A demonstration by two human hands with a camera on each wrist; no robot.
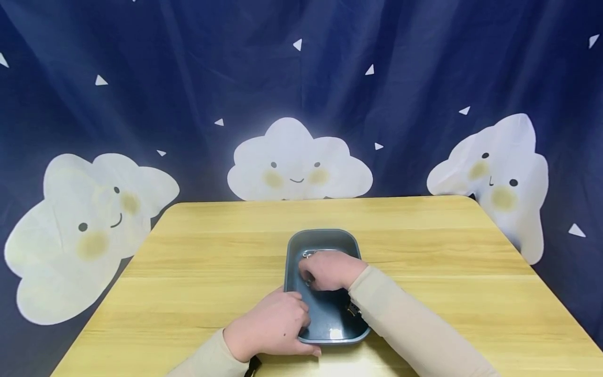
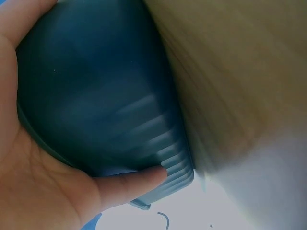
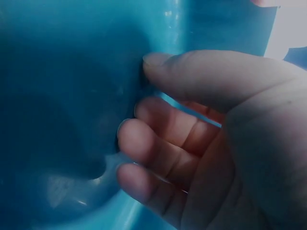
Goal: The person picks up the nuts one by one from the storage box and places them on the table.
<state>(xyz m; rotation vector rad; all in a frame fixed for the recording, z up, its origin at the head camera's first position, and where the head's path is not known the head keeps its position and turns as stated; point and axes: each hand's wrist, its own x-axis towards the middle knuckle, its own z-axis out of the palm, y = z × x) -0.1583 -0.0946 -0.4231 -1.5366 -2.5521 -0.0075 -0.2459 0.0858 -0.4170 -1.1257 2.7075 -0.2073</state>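
Observation:
A dark blue-grey plastic bin (image 1: 330,324) with rounded corners stands on the table. My left hand (image 1: 275,322) grips its near left wall, fingers over the rim inside. In the left wrist view, the thumb (image 2: 134,184) lies along the ribbed outer side of the bin. My right hand (image 1: 332,269) reaches down into the far half of the bin with bent fingers. A small silvery metal piece (image 1: 308,253) shows beside its knuckles; its kind is too small to tell. In the right wrist view, the fingertips (image 3: 136,136) are at the bin floor; whether they pinch anything is hidden.
The light wood-grain table (image 1: 207,262) extends around the bin on all sides. Behind it hangs a dark blue curtain (image 1: 405,104) printed with white clouds and small triangles. A dark wrist device (image 1: 353,308) sits under the right sleeve, near the bin's right wall.

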